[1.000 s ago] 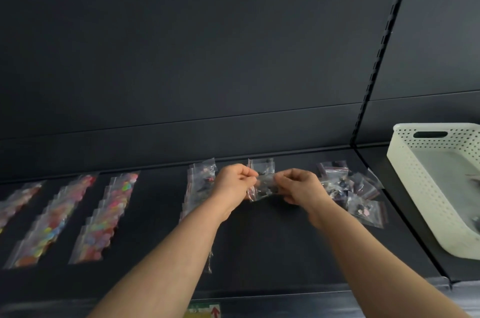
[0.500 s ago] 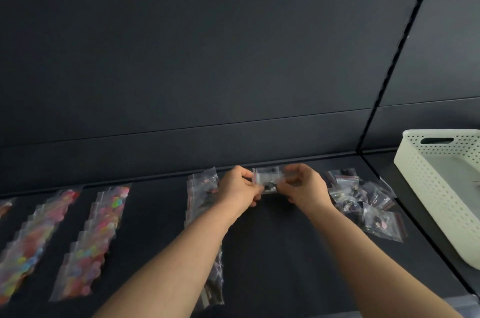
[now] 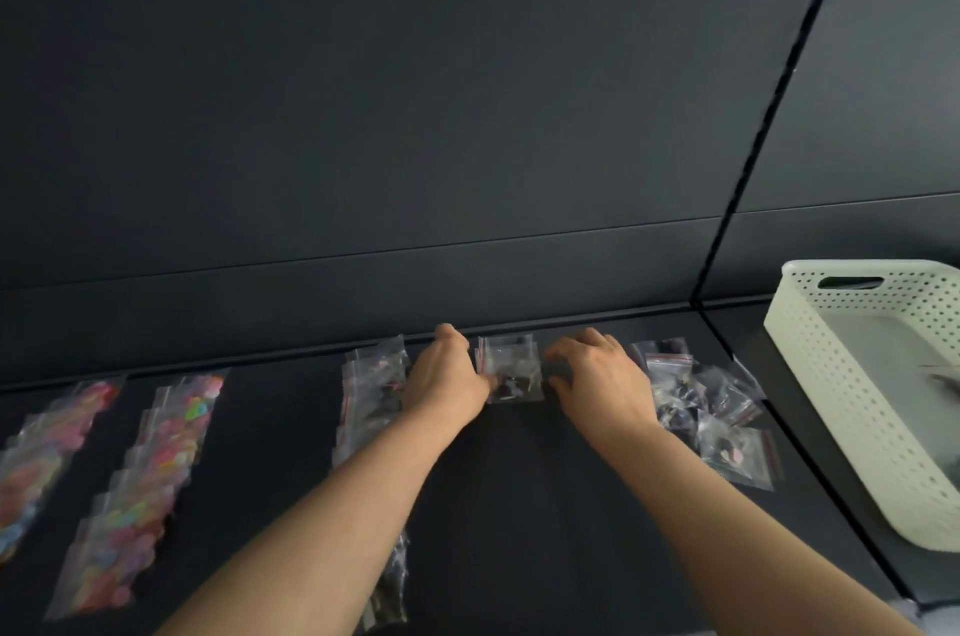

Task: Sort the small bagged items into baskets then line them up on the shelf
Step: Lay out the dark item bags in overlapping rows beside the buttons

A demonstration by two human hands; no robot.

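At the far left of the dark shelf (image 3: 519, 505) lies a row of clear bags with bright multicoloured pieces (image 3: 47, 453), overlapping one another and running from the back toward the front edge. Just to its right is a second row of the same colourful bags (image 3: 150, 490), laid the same way. Well apart from these, nearer the middle, a third row of clear bags with dark contents (image 3: 371, 391) runs front to back, partly hidden by the left forearm. The left hand (image 3: 447, 378) reaches to the back of the shelf just beside that row, its fingers stretched forward and fairly straight, its thumb touching the lower left corner of a small clear bag (image 3: 511, 367). That bag holds something dark and lies near the shelf's back edge, between the two hands; a second bag may sit under it, but the edges are too blurred to be sure. The right hand (image 3: 597, 378) is spread and relaxed, fingertips at the bag's right edge and palm down. Right of it sits a loose pile of small bags (image 3: 717, 417), unsorted and overlapping. Beyond a dark upright divider (image 3: 769, 115), a white perforated basket (image 3: 841, 375) stands on the next shelf section, with something thin and blurred inside.
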